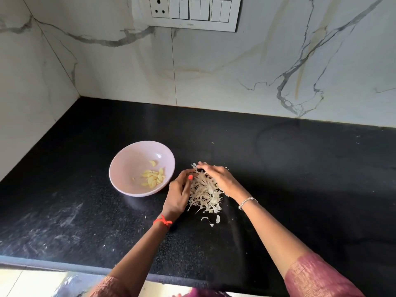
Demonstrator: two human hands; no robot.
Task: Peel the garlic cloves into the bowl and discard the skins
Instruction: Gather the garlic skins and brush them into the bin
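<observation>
A pale pink bowl [128, 163] stands on the black counter and holds several peeled yellow garlic cloves [153, 177]. Just right of it lies a heap of dry garlic skins [204, 192]. My left hand [179, 192] presses against the heap's left side, fingers curved. My right hand [218, 175] cups the heap from the top right, fingers spread over it. The two hands enclose the pile between them. A few loose skins [211, 220] lie just in front of the heap.
The black stone counter [300, 179] runs to a front edge [53, 264] near me. Marble walls meet in a corner at the back left. A switch panel [194, 11] hangs on the back wall. Small skin flecks dot the counter.
</observation>
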